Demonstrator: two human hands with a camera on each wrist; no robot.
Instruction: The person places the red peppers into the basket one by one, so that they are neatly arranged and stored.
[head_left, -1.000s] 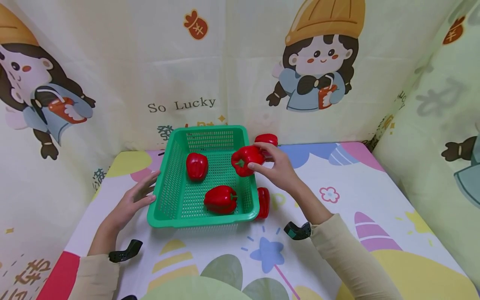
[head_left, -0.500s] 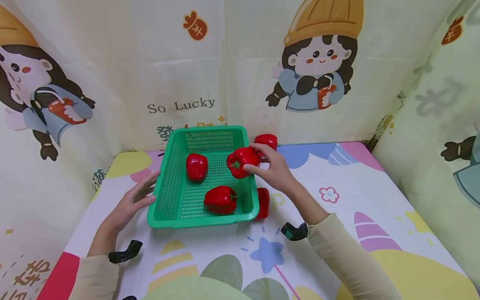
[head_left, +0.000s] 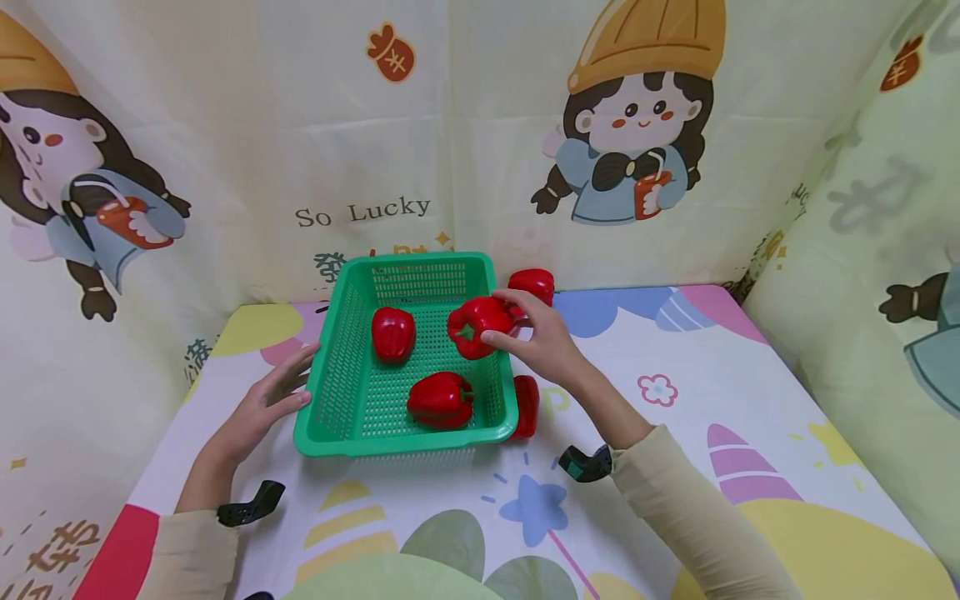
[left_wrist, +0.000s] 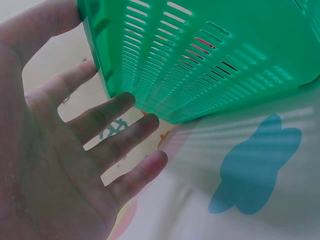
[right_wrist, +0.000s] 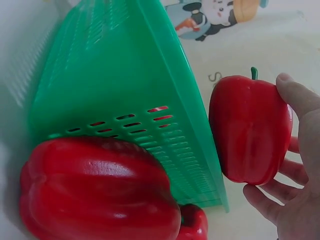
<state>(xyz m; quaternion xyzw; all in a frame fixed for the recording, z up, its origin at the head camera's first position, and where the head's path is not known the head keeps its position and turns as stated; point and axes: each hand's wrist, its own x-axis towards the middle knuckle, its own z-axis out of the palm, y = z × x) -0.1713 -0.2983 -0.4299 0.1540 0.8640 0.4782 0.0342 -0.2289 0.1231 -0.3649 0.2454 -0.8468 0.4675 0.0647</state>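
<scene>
My right hand [head_left: 546, 340] grips a red bell pepper [head_left: 477, 327] above the right rim of a green plastic basket [head_left: 405, 445]. In the right wrist view the held pepper [right_wrist: 250, 131] has its green stem upward, thumb near the top and fingers along its far side. Two more red bell peppers lie in the basket: one pepper [head_left: 393, 336] at the back left, another pepper [head_left: 441, 401] near the front. At the basket's left wall my left hand [head_left: 258, 408] rests its fingertips on the rim, fingers spread and nearly straight, as the left wrist view shows.
Outside the basket's right wall lies a red pepper [head_left: 527, 407], partly hidden by the rim. Another pepper [head_left: 532, 284] sits behind at the back edge of the table. A patterned cloth [head_left: 645, 467] covers the table, and a printed curtain [head_left: 480, 167] hangs behind it.
My right hand has carried its bell pepper slightly left and down, further over the basket's inside. The left hand and the basket have stayed in place.
</scene>
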